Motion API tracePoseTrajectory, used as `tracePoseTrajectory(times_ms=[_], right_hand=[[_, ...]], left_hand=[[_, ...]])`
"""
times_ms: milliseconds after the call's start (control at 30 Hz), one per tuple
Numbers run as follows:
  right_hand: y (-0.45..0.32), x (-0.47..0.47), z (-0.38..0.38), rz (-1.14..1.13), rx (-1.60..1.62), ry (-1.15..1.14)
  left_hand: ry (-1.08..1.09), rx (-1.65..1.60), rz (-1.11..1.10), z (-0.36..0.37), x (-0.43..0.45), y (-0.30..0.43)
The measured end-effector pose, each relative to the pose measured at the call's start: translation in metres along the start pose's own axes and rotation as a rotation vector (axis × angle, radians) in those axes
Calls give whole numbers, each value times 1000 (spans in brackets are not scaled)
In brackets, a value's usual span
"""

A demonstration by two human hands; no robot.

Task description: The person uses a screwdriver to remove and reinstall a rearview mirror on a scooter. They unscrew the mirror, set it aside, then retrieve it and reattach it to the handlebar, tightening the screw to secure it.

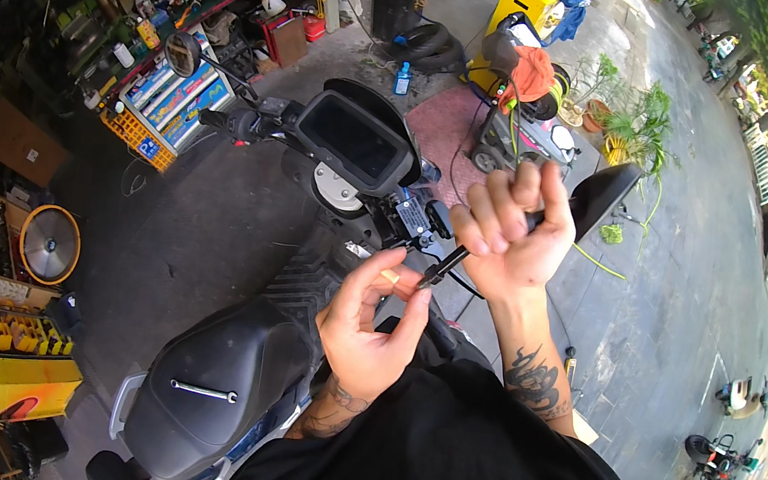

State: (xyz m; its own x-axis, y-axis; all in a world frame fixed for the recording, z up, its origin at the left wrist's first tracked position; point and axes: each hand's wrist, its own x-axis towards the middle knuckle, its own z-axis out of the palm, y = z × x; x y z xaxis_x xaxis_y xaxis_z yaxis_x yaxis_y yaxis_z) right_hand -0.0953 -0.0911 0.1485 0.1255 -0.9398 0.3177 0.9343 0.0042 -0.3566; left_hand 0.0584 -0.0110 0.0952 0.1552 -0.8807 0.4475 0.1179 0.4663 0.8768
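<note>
My right hand (522, 235) is closed around the black stem (457, 257) of a motorcycle mirror. The mirror's black housing (602, 198) sticks out past that hand, up and to the right. My left hand (375, 321) pinches the stem's lower end between thumb and fingers. What looks like a cigarette (390, 276) sits between the fingers of the same hand. Beyond them stands a scooter with a dark display (353, 137) and a bare handlebar clamp area (413, 218). On its black seat (225, 358) lies a combination wrench (203, 390).
The scooter's other mirror (182, 53) rises at the left handlebar. A cluttered workbench (210, 9) and a stickered drawer cabinet (182, 98) stand beyond. A pressure washer (518, 137) with hoses and potted plants (636, 125) are at upper right. A parts rack (6, 325) stands left.
</note>
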Motion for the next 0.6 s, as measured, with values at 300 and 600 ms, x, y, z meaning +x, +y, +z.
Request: tracePoseTrajectory(times_ms=[300, 600], right_hand=[[-41, -43, -74, 438, -553, 476], [-24, -37, -120, 301, -690, 567]], left_hand=[[-145, 318, 41, -13, 9, -64], [-136, 458, 100, -9, 16, -100]])
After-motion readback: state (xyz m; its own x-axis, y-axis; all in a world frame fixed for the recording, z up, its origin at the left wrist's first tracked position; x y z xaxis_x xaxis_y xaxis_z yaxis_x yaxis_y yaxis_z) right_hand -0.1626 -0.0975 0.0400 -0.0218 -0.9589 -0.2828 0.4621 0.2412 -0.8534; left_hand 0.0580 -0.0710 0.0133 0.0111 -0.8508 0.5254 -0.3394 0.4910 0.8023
